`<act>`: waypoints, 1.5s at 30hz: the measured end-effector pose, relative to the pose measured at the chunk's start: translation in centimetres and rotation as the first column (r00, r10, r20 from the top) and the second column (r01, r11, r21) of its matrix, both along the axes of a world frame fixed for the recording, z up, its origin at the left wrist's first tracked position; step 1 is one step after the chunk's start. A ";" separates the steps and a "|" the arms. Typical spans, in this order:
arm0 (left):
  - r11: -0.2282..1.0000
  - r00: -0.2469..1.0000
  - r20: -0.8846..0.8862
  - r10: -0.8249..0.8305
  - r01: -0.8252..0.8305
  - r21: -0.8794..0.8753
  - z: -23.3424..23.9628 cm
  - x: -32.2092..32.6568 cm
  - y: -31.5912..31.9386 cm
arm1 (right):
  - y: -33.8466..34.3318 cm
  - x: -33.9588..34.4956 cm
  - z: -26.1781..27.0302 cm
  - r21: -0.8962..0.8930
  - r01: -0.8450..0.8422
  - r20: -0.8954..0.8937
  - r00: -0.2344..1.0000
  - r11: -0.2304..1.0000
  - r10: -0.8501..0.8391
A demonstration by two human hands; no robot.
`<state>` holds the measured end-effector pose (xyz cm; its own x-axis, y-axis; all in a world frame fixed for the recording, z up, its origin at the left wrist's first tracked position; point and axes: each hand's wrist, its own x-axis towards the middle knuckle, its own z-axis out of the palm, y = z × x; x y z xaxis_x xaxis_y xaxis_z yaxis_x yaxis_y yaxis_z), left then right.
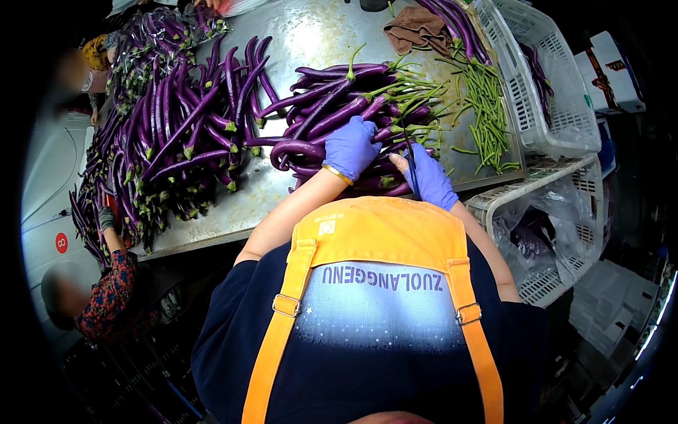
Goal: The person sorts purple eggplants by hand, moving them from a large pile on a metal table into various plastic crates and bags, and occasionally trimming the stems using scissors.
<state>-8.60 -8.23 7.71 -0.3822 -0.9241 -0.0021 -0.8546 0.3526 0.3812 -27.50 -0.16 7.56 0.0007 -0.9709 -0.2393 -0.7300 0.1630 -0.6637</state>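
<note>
Several long purple eggplants (339, 108) lie in a pile on a metal table before me, their green stems mostly towards the right. My left hand (349, 148), in a purple-blue glove, is curled over the pile and grips an eggplant (385, 133) near its stem end. In my right hand (431, 177), gloved alike, is a dark, slim cutting tool (407, 135) that looks like scissors, its blade pointing away from me among the stems. The right thumb tip shows bare through the glove. Part of the tool's handle is hidden by the fingers.
Left of me is a larger eggplant heap (175, 122), with bagged eggplants (153, 32) behind. Cut green stems (484, 116) and a brown cloth (418, 29) lie right on the metal table (280, 191). White plastic crates (574, 127) flank its right edge. Other people work at left.
</note>
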 end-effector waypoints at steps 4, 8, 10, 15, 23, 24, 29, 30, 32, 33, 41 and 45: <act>0.999 0.999 -0.012 -0.045 0.045 -0.008 -0.6 0.1 -0.2 | 0.1 -0.3 -1.1 -0.043 0.003 0.030 1.000 0.999 -0.001; 0.985 0.988 0.034 -0.152 0.149 0.087 -0.9 -0.3 -0.3 | 1.1 -1.6 -0.2 0.045 0.083 0.322 0.942 0.996 -0.093; 0.973 0.982 0.109 -0.151 0.129 0.193 -0.7 -1.4 -0.4 | 1.3 -2.8 1.7 0.289 0.107 0.408 0.885 0.951 -0.224; 0.951 0.978 0.027 -0.205 0.193 0.244 -4.3 -5.3 -3.0 | 2.1 -5.7 0.9 0.496 0.161 0.391 0.836 0.853 -0.385; 0.940 0.987 -0.052 -0.150 0.159 0.302 -6.3 -7.8 -3.5 | 1.0 -5.8 0.5 0.586 0.101 0.413 0.817 0.804 -0.403; 0.941 0.988 -0.054 -0.144 0.154 0.301 -6.4 -7.8 -3.4 | 0.6 -5.6 0.6 0.600 0.102 0.412 0.811 0.793 -0.416; 0.934 0.988 -0.067 -0.138 0.152 0.322 -6.3 -7.6 -3.4 | -1.0 -5.1 -0.9 0.584 0.121 0.424 0.798 0.803 -0.429; 0.934 0.989 -0.065 -0.135 0.149 0.323 -6.4 -7.7 -3.4 | -1.3 -5.0 -1.1 0.575 0.128 0.409 0.810 0.808 -0.420; 0.934 0.991 -0.054 -0.126 0.137 0.329 -6.6 -7.7 -3.4 | -1.7 -5.1 -1.4 0.576 0.136 0.380 0.828 0.806 -0.411; 0.931 0.989 -0.048 -0.142 0.150 0.333 -6.3 -7.6 -3.5 | -1.8 -5.3 -1.7 0.577 0.143 0.365 0.836 0.804 -0.410; 0.935 0.982 -0.064 -0.176 0.146 -0.324 -1.1 -1.3 -1.8 | -0.1 -6.7 -1.0 0.364 0.029 0.296 0.944 0.931 -0.145; 0.901 0.959 0.169 -0.229 0.275 -0.335 -2.9 0.6 -2.6 | 0.6 -5.4 2.0 0.248 -0.070 0.396 0.918 0.966 -0.035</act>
